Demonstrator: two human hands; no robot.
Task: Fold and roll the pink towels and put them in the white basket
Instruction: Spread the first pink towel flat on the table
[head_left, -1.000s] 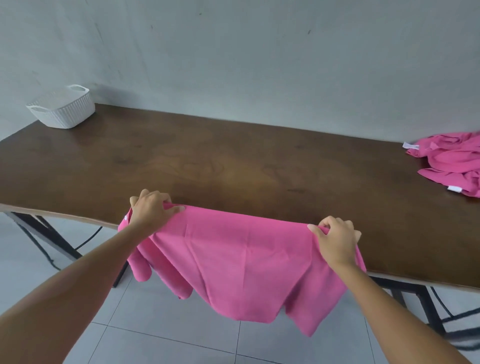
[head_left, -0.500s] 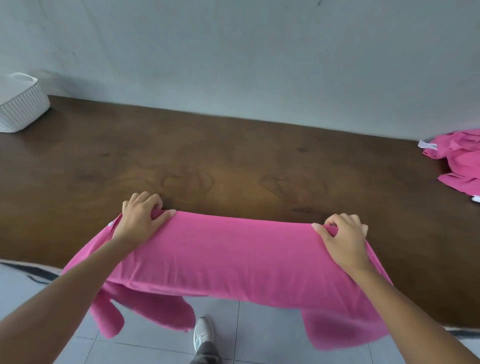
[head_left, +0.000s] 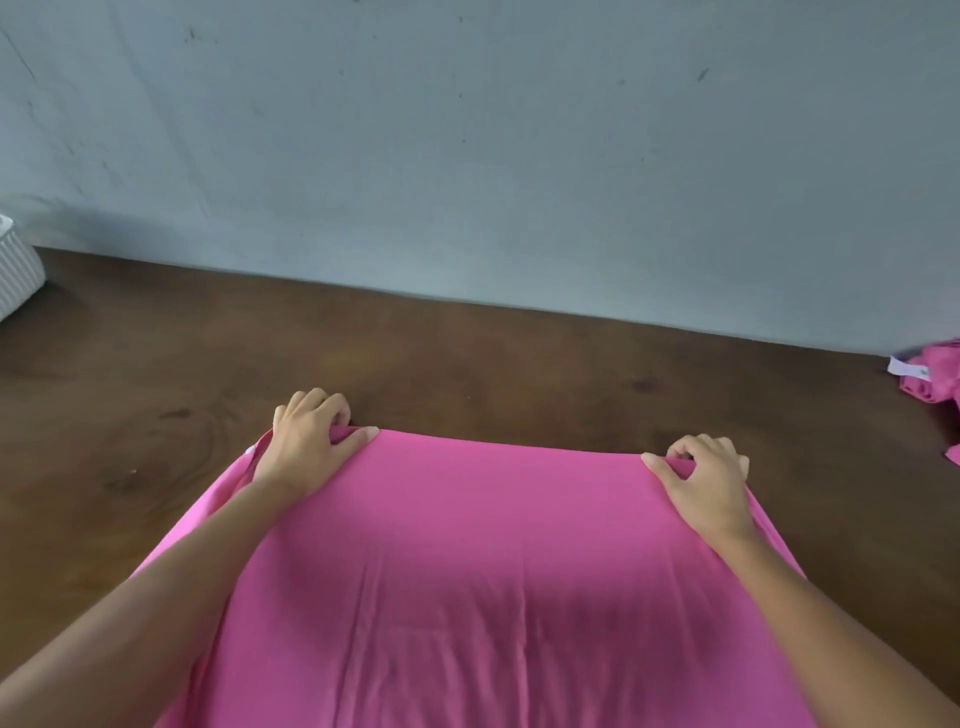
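A pink towel (head_left: 483, 561) lies spread over the near half of the dark wooden table (head_left: 467, 364), its far edge stretched straight between my hands. My left hand (head_left: 306, 447) pinches the far left corner, thumb on top and fingers curled under. My right hand (head_left: 706, 483) pinches the far right corner the same way. The white ribbed basket (head_left: 15, 270) shows only as a sliver at the left frame edge, on the table's far left. A heap of more pink towels (head_left: 935, 379) with a white label lies at the right edge.
A grey wall (head_left: 493, 156) rises directly behind the table's far edge. Bare wood runs between the towel's far edge and the wall, and on either side of the towel.
My hands carried the towel from hanging off the table's front edge forward onto the tabletop, where it now lies flat. The view moved closer, pushing basket and heap to the frame edges.
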